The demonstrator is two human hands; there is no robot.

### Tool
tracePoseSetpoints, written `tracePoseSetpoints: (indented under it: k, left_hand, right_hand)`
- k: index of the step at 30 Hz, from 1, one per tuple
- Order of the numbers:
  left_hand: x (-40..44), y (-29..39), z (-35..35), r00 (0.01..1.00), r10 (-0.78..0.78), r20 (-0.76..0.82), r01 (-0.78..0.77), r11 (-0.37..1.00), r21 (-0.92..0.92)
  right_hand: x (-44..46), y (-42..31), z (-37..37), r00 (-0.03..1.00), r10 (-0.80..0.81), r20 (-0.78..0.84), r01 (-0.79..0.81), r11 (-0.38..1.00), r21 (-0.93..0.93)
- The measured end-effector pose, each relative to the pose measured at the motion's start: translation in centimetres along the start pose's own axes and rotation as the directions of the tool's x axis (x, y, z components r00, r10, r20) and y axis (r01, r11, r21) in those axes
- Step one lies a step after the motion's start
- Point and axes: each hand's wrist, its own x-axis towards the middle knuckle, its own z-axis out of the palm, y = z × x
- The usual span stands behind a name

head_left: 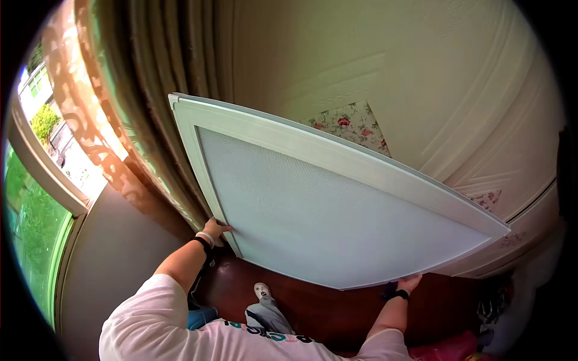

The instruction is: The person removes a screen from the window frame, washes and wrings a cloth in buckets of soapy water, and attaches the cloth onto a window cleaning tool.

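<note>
Framed panel (325, 204): tilted, just right of the brown curtain (164, 45); pale rim round a flat grey infill of fine-mesh appearance.
Left grip (214, 229): clamped on the rim at the side nearest the curtain, close to the lower corner; thumb on the front face.
Right grip (410, 283): touching the lower edge, on the side farther from the curtain; fingers partly hidden, so whether they close round the rim cannot be told.
Weight: judged light for its span, though the breadth is likely to make it swing.
Stiffness: rim judged rigid; infill judged thin and liable to dent or tear.
Surface: rim appears smooth; some slip under bare fingers is possible.
Hold points: rim only, on opposite sides; pressure on the infill is inadvisable.
Upper corner, curtain side: overlaps the curtain folds in view; contact unconfirmed, snagging possible.
Far corner: right of the curtain, in front of the pale wall (469, 78); gap not determinable, scuffing possible.
Window (36, 222): left of the curtain, apart from the panel.
Floor (445, 301): dark red, visible below and right of the curtain; a shoe (262, 290) stands there, a trip point if the lower edge drops.
</note>
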Motion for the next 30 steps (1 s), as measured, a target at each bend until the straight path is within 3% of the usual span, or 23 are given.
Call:
tracePoseSetpoints:
  k: [2,4,6,8,10,12,14,16,19,23,26,29,30]
  left_hand:
    - [-1.0,4.3,0.9,0.999,-0.045,0.029,0.047,0.996,-0.076]
    - [5.2,1.9,1.7,0.997,-0.057,0.058,0.064,0.991,-0.121]
    - [5.5,5.4,2.5,0.981,-0.19,-0.028,0.191,0.98,0.059]
    - [9.8,4.0,2.6,0.986,-0.163,0.024,0.16,0.982,0.097]
    - [15.2,0.2,2.8,0.994,-0.109,0.0,0.108,0.988,0.109]
    - [20.8,-4.2,3.4,0.995,-0.019,-0.103,0.03,0.994,0.108]
    - [23.1,-4.4,3.6,0.987,-0.124,-0.102,0.137,0.982,0.134]
    - [22.5,-3.0,4.1,0.99,-0.043,-0.134,0.07,0.975,0.209]
    - [27.3,-7.2,3.8,1.0,-0.013,-0.014,0.015,0.996,0.089]
    - [29.3,-7.0,4.0,0.993,-0.089,0.084,0.091,0.996,-0.023]
    - [30.4,-7.6,4.4,0.997,-0.055,0.053,0.06,0.993,-0.106]
    - [30.7,-6.9,5.2,0.997,0.075,-0.015,-0.076,0.957,-0.28]
    - [31.8,-7.4,4.9,0.998,0.052,-0.04,-0.057,0.989,-0.135]
  right_hand:
    - [2.1,2.4,-0.4,0.999,0.001,-0.045,-0.006,0.995,-0.098]
    - [6.2,5.5,-2.4,0.999,0.036,-0.031,-0.038,0.994,-0.1]
    - [7.6,7.4,-2.0,0.997,0.063,-0.038,-0.067,0.992,-0.107]
    - [10.0,10.4,-2.1,0.999,0.049,0.005,-0.048,0.992,-0.112]
    - [9.7,11.8,-0.3,0.993,0.102,-0.059,-0.108,0.987,-0.117]
    - [11.9,14.3,-0.5,0.994,0.111,-0.02,-0.112,0.98,-0.161]
    - [12.6,15.8,0.5,0.992,0.123,-0.035,-0.127,0.982,-0.141]
    - [14.1,17.5,0.2,0.99,0.142,-0.013,-0.142,0.981,-0.129]
    - [14.7,19.4,0.8,0.989,0.15,-0.019,-0.151,0.972,-0.181]
    - [14.5,21.3,3.7,0.983,0.158,-0.09,-0.171,0.97,-0.173]
    - [14.8,22.1,6.6,0.98,0.17,-0.108,-0.187,0.965,-0.184]
    - [17.9,23.1,4.1,0.957,0.231,0.176,-0.18,0.948,-0.263]
    - [17.8,23.3,4.4,0.973,0.21,0.097,-0.179,0.949,-0.26]
